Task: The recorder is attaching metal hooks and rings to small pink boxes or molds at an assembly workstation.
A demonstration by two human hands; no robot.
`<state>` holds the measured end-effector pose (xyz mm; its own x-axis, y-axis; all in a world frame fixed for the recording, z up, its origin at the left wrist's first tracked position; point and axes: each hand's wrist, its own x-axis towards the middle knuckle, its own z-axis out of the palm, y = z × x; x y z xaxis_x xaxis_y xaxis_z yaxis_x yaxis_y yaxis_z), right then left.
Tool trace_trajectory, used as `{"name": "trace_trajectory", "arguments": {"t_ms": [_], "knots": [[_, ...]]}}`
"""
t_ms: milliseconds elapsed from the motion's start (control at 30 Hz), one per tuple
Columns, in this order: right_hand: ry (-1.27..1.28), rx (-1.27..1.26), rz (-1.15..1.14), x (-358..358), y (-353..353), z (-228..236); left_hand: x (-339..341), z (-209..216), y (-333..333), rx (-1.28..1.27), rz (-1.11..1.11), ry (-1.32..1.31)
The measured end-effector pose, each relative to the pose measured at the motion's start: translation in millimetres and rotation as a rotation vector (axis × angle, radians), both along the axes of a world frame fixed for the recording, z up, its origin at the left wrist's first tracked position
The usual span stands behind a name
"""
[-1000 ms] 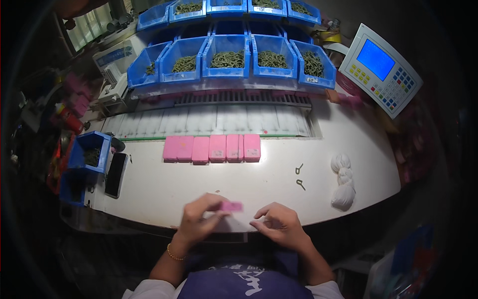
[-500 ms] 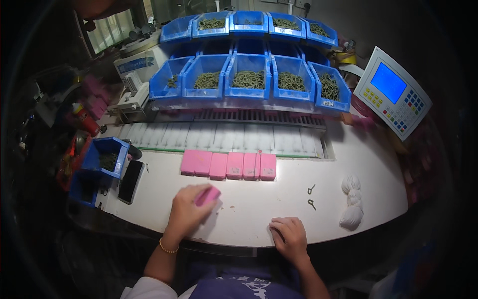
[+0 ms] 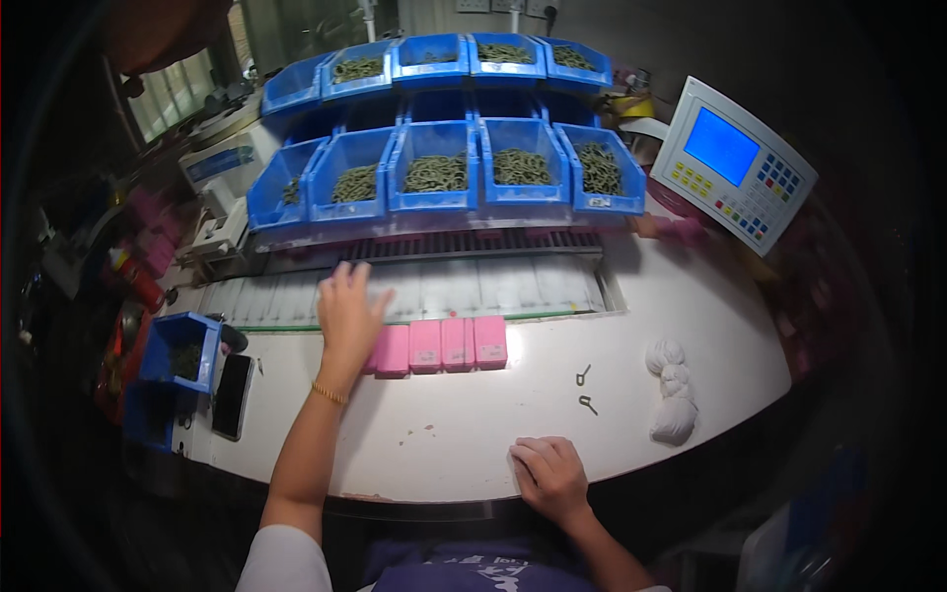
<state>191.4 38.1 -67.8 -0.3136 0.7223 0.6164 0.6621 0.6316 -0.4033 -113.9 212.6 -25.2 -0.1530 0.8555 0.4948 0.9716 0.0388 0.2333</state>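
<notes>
Left hand (image 3: 348, 308) has moved to the far white strip (image 3: 493, 286) — fingers spread, nothing visible in grip. Right hand (image 3: 552, 479) rests near, fingers curled — contents cannot be determined. Pink blocks (image 3: 425, 345) lie near-right of left hand; green wire pieces (image 3: 584, 375) lie farther right.

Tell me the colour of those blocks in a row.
The blocks are pink, seen best in the head view.

A head-worn fisheye looks down and forward over the nearby white worktable (image 3: 464, 414).
</notes>
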Motion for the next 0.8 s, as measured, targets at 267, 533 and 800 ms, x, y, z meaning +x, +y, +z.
{"name": "trace_trajectory", "arguments": {"t_ms": [267, 533, 800], "knots": [[-0.015, 0.007, -0.006, 0, -4, 0, 96, -2, -21, -0.285, -0.633, 0.017], [1.038, -0.774, 0.217, 3, -8, 3, 125, 41, -117, -0.257, -0.958, -0.165], [0.333, -0.142, 0.103, -14, -14, 0, 127, 0, -182, -0.295, -0.686, -0.836]]}}
